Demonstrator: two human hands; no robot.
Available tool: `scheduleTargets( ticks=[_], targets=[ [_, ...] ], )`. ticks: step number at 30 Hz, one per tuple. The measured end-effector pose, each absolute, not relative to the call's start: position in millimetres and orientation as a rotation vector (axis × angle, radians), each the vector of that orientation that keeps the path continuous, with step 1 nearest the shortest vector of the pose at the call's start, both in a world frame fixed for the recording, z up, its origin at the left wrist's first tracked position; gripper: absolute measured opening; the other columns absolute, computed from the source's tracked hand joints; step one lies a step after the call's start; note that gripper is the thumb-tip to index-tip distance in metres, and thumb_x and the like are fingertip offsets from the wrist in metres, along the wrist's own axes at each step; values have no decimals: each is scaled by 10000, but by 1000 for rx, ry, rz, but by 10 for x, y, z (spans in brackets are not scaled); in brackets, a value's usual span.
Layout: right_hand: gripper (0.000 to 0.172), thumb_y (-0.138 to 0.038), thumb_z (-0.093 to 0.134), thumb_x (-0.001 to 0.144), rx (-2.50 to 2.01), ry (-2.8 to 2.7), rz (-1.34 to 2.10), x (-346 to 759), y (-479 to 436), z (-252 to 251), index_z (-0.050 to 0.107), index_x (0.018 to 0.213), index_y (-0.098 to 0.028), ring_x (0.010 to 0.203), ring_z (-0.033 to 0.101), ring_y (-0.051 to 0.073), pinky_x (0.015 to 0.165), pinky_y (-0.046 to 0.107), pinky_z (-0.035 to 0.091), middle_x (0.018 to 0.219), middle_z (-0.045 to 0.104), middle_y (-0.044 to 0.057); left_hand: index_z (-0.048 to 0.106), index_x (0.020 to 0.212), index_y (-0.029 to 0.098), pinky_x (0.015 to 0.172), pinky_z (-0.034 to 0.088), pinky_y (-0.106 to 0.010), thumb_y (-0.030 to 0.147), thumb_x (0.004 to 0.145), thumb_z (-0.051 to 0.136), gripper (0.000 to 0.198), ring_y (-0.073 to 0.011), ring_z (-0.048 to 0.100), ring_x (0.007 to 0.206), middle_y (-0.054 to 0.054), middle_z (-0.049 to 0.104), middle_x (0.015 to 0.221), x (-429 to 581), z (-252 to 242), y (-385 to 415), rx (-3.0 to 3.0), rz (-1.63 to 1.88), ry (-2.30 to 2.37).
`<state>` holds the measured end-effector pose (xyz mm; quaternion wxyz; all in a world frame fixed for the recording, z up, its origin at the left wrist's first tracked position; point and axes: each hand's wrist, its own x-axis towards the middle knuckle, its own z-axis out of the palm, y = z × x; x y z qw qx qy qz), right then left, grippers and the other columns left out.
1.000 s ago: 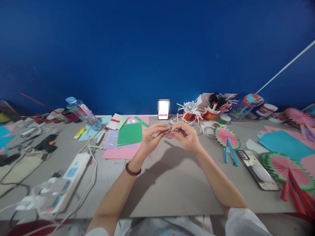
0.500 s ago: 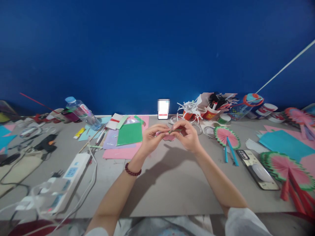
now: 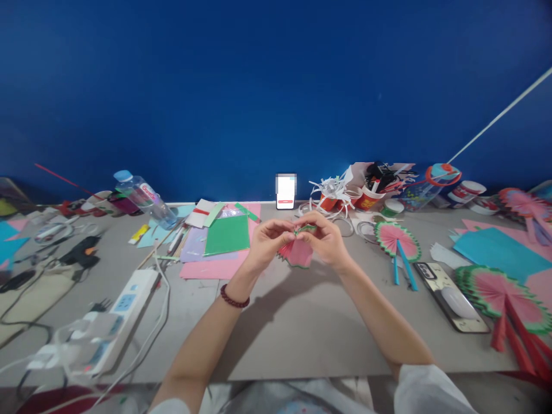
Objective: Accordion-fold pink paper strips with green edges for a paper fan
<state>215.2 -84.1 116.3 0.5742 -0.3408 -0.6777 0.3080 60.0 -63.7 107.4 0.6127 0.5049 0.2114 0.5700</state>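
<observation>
A pleated pink paper fan (image 3: 301, 254) with a thin green edge hangs between my hands above the table. My left hand (image 3: 269, 241) pinches it at its upper left, a beaded bracelet on the wrist. On the other side my right hand (image 3: 323, 238) is closed on the paper, thumb and fingertips meeting the left ones at the top. The fingers cover part of the folds. Finished-looking fans lie to the right: a small one with blue sticks (image 3: 397, 241) and a larger one with red sticks (image 3: 504, 299).
Green sheets (image 3: 227, 234) lie on pink paper at left, near a tilted water bottle (image 3: 149, 198) and a power strip (image 3: 125, 310). A lit phone (image 3: 286, 192) leans on the blue wall. Cups of paper strips (image 3: 334, 192) stand right of it; another phone (image 3: 452, 299) lies at right.
The pleated paper between my hands has spread open and now hangs lower, showing more pink folds. Both hands stay in nearly the same place, still pinching it.
</observation>
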Motion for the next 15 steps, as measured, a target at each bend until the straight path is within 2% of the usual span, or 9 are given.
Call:
scheduleTargets(
  ticks=[3, 8, 15],
  targets=[
    [248, -343, 722, 758, -846, -1523, 843, 2137, -837, 1157, 687, 989, -260, 860, 598, 158, 775, 296, 482, 951, 665, 26, 660, 864, 190, 609, 540, -188, 257, 576, 860, 358, -97, 661, 614, 7, 711, 699, 613, 1065, -623, 1123, 1303, 450],
    [170, -357, 731, 739, -861, -1453, 935, 2120, -823, 1147, 711, 870, -250, 824, 608, 152, 750, 288, 478, 856, 666, 11, 678, 694, 163, 680, 556, -235, 291, 598, 842, 229, -131, 680, 690, -26, 718, 728, 599, 1056, -619, 1255, 1359, 552],
    [110, -341, 728, 745, -858, -1417, 822, 2111, -809, 1146, 716, 800, -246, 798, 589, 152, 706, 291, 465, 811, 642, 20, 733, 777, 178, 783, 560, -314, 299, 694, 775, 153, -190, 699, 817, -70, 746, 829, 518, 1076, -592, 1589, 1441, 709]
  ],
)
